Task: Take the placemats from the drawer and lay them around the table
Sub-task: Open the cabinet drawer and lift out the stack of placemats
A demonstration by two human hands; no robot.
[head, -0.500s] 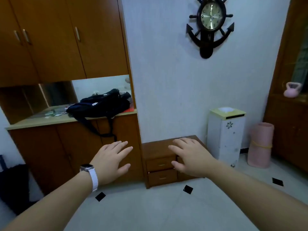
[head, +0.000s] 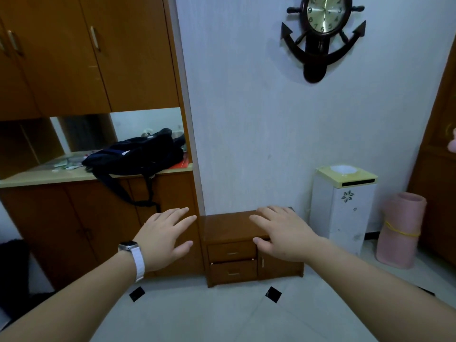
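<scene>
Both grips are released. My left grip [head: 164, 239] is palm down with its fingers straight and slightly spread, holding nothing, and a watch [head: 128, 246] on a white strap sits on that wrist. My right grip [head: 281, 233] is just as flat and holds nothing. In my view it overlaps the top right of a low chest [head: 229, 224].

Two drawers sit one above the other in the chest's left half, the upper [head: 232, 251] and the lower [head: 233, 271]. Both look pushed in, so I cannot see inside them.

The chest stands on the floor [head: 222, 317] against the far wall. A tall cupboard [head: 74, 230] is on its left, and a dark bag [head: 138, 156] lies on the cupboard's table [head: 49, 175]. A white unit [head: 343, 211] and a pink roll [head: 399, 233] stand to the right. A clock [head: 323, 33] hangs above.
</scene>
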